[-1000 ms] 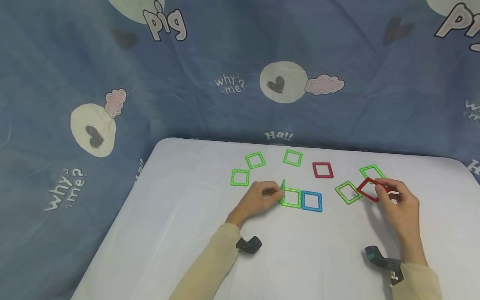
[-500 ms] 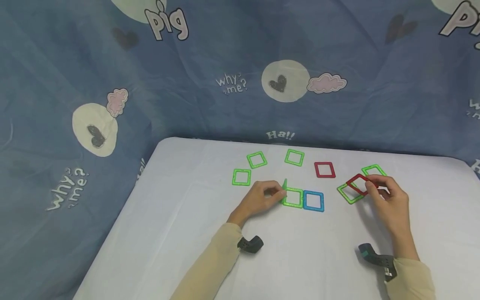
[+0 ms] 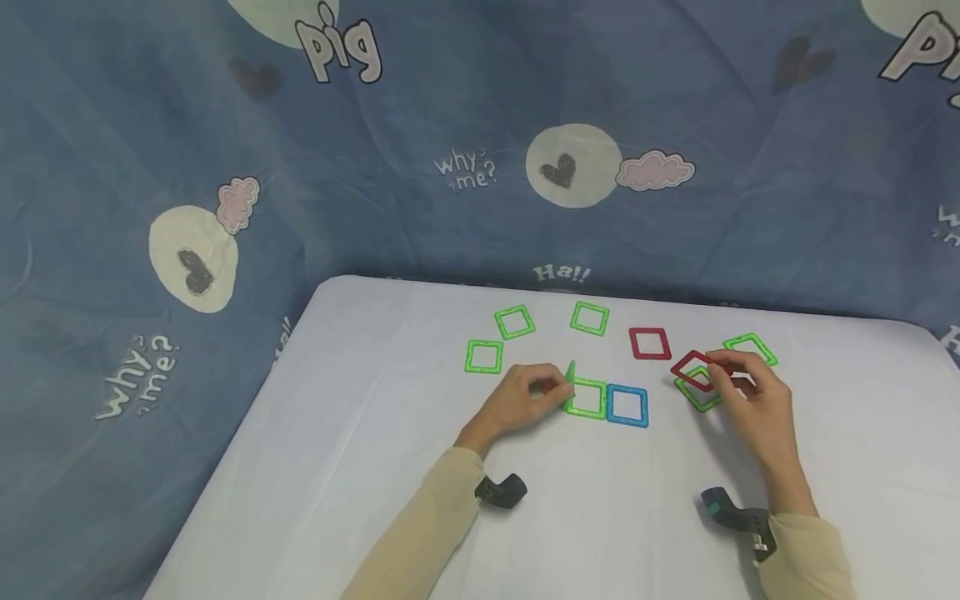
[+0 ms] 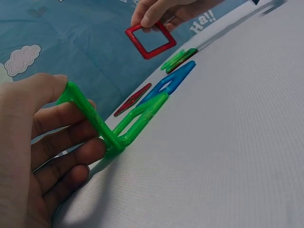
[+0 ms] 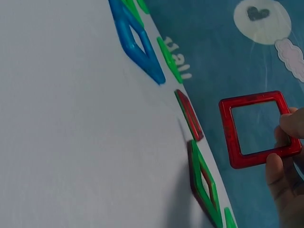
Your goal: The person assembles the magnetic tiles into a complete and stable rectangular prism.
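Near the middle of the table, my left hand (image 3: 521, 396) holds a green square magnetic tile (image 4: 95, 118) on edge, its thumb and fingers around the frame. That tile stands at the left side of a flat green tile (image 3: 585, 413). A blue tile (image 3: 628, 423) lies against the flat one's right side. My right hand (image 3: 757, 408) pinches a red square magnetic tile (image 5: 230, 133) by one corner, thumb against fingers, in the air above the table. In the head view the red tile overlaps another green tile (image 3: 688, 397) lying below it.
Behind the left hand lie three loose green tiles, one at the left (image 3: 483, 342). A second red tile (image 3: 636, 343) lies flat behind the blue one, and a further green tile (image 3: 766, 348) is past the right hand. A printed blue cloth (image 3: 412, 233) hangs behind the white table (image 3: 300, 458).
My right hand has moved left with the red tile, from near the far-right green tile to over the nearer green one. The left hand has stayed in place on its upright tile.
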`<state>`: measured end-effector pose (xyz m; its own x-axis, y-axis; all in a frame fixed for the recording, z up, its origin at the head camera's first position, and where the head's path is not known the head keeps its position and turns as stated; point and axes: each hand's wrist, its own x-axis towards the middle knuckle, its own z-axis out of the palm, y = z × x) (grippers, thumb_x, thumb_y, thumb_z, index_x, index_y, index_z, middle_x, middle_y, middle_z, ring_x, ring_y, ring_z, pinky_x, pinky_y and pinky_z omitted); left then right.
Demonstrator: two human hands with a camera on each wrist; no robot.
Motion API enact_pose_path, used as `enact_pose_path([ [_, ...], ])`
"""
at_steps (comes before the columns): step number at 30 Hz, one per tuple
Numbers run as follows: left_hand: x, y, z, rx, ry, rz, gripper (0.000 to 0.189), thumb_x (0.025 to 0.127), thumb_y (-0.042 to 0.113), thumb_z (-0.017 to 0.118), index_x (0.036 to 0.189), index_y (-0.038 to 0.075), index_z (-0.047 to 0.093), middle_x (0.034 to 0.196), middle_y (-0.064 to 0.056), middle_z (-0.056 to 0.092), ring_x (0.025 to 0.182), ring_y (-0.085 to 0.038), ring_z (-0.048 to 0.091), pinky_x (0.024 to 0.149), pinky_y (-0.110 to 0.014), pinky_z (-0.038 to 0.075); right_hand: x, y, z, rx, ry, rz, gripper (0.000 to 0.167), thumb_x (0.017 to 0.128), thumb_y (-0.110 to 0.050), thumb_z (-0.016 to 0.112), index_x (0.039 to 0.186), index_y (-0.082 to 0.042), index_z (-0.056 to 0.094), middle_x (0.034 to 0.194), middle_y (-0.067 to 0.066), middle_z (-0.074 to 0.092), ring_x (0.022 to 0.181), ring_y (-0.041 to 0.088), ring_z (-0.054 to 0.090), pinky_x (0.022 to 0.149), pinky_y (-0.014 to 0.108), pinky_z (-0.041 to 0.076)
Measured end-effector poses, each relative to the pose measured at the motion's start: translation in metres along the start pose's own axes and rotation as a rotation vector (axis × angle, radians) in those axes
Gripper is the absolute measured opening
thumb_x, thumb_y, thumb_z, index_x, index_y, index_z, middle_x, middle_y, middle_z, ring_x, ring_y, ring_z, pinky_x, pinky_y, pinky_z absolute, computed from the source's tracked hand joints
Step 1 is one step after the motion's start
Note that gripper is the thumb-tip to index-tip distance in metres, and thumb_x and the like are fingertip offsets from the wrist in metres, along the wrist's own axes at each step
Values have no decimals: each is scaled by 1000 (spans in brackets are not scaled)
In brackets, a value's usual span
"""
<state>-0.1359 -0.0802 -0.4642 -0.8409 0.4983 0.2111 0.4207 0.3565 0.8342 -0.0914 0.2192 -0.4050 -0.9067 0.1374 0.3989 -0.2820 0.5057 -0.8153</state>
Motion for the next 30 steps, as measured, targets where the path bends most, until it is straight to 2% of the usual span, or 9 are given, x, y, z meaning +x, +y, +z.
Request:
enact_pose_path([
  [4,-2,-1,0,3,0,0,15,92,33,61,88,21,70,82,12,68,79,-1,59,81,-20,50,0,-5,7,-14,-25,-7,19,87,3,61,106,8,63,99,-2,61,87,-5,54,77,1,43],
  [8,-3,-2,-2,4,8,18,14,92,31,62,88,20,70,82,11,68,79,-2,59,81,-20,51,1,-10,16,-32,-43,8,19,89,-1,61,107,5,63,99,-5,59,88,-5,53,78,0,42],
  [11,-2,-1,-3,7,10,24,15,92,32,62,88,19,69,82,11,67,79,-2,59,81,-20,51,1,-13,21,-42,-48,11,19,89,-1,61,107,4,63,100,-3,60,89,-5,53,78,0,42],
  [19,-1,-1,-1,19,-1,18,14,92,32,61,90,21,69,83,11,68,79,-1,58,80,-19,50,-1,-13,29,-54,-67,-11,19,88,1,62,107,4,63,101,0,60,89,-6,53,79,0,42],
  [25,0,-2,0,12,1,18,15,92,34,61,90,22,70,83,12,67,79,-1,58,79,-19,50,1,-15,32,-32,-78,-34,19,87,3,62,106,6,63,100,12,60,87,-2,53,79,0,42],
  [30,0,-3,1,1,-10,7,16,92,37,60,92,24,70,86,12,69,81,-1,59,80,-19,50,2,-8,36,-18,-84,-57,20,86,5,63,106,5,64,100,14,61,89,-2,52,80,0,41],
])
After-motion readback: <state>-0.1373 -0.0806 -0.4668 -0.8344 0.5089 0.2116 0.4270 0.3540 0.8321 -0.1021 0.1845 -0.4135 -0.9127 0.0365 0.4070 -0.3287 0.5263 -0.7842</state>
